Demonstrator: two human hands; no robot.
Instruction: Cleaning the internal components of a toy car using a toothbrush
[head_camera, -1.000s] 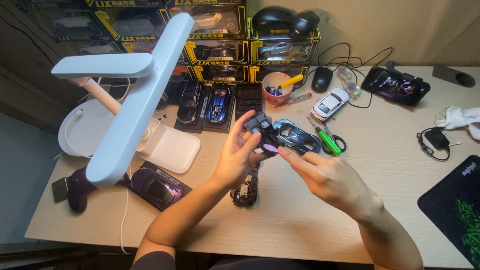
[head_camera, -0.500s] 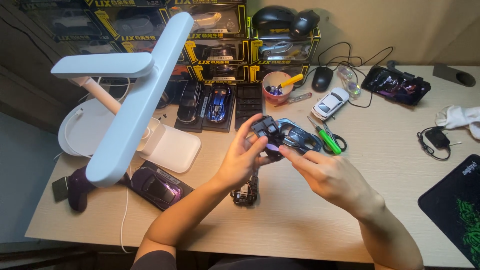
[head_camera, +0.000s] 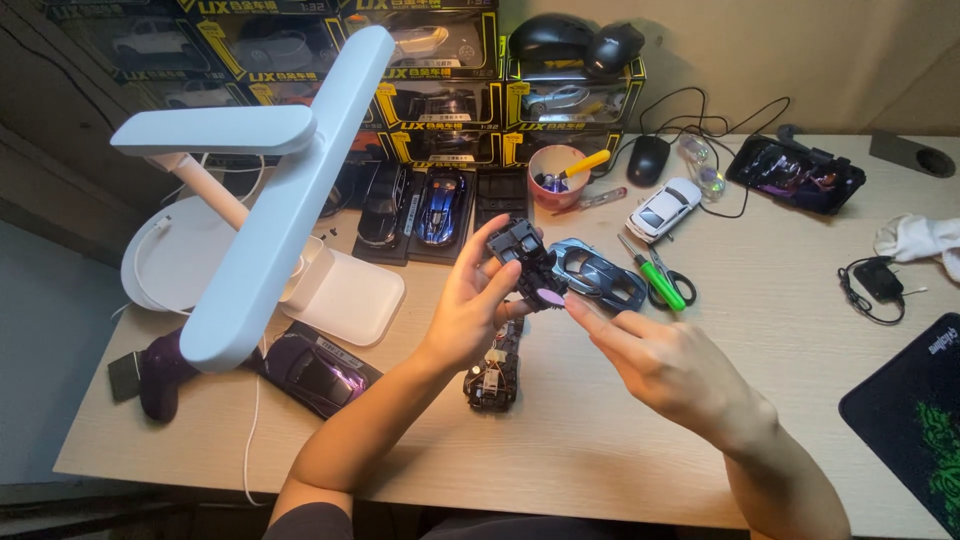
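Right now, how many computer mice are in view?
3: a left mouse and a right mouse atop the boxes, and a third mouse on the desk by the pink cup. Others may be hidden.

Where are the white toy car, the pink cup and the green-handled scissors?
white toy car (head_camera: 663, 208), head view, on its roof
pink cup (head_camera: 552, 190), head view, on its front wall
green-handled scissors (head_camera: 668, 286), head view, on the green handle

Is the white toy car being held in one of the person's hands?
No, the white toy car sits on the desk near the pink cup, away from both hands.
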